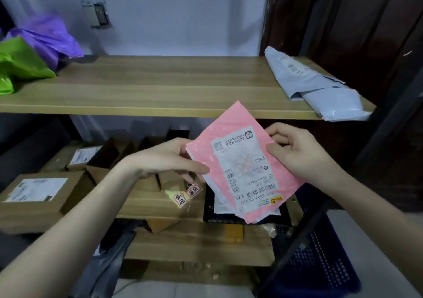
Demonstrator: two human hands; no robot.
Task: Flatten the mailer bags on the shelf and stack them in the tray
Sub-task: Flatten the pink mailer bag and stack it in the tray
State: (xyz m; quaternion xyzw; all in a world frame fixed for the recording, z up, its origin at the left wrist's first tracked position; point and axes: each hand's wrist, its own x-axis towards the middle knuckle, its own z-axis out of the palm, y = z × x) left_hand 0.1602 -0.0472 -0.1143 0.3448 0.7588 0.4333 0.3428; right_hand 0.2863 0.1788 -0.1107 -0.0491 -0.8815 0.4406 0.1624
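Pink mailer bag (238,160) held between both hands, above the black tray (209,206).
Long axis tilted, steeply; left hand (174,158) and right hand (295,151) pinch opposite edges.

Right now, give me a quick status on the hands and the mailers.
Left hand and right hand both pinch the pink plastic mailer bag, held over the black tray. Nothing blocking.

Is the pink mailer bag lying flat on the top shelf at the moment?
No, the pink mailer bag is held in the air in front of the top shelf by the left hand and right hand.
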